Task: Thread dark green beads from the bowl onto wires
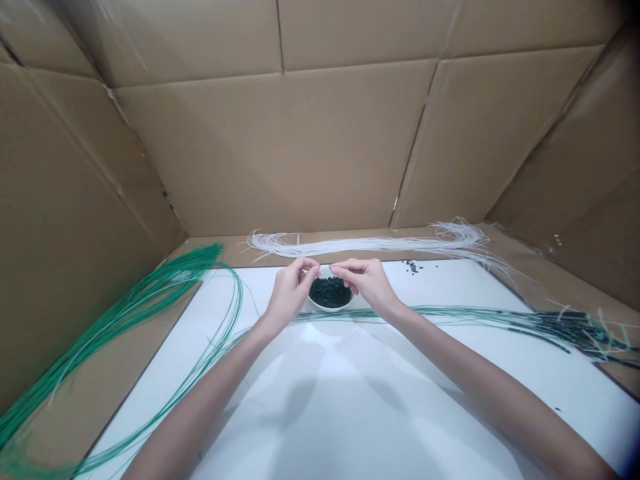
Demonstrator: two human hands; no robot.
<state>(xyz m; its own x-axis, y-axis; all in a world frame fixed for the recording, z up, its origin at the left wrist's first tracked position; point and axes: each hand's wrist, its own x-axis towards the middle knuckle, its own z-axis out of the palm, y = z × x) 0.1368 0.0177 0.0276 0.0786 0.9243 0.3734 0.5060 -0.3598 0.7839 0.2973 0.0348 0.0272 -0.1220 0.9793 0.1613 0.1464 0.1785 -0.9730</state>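
A small white bowl point(330, 309) filled with tiny dark green beads point(329, 291) stands near the far edge of the white board. My left hand point(294, 283) is above the bowl's left rim, thumb and forefinger pinched together. Over the right rim, my right hand point(367, 281) also pinches, its fingertips close to those of the left. A dark speck shows at the right fingertips, too small to name. What the left fingers hold cannot be made out. Thin green wires point(450, 312) run across the board just this side of the bowl, passing under both arms.
Green strands point(150, 288) lie looped along the left. A bundle of white strands point(350, 247) lies behind the board point(320, 413). Wire ends threaded with dark beads point(575, 327) spread at the right. Loose beads point(413, 267) lie at the far edge. Cardboard walls point(300, 147) enclose the space.
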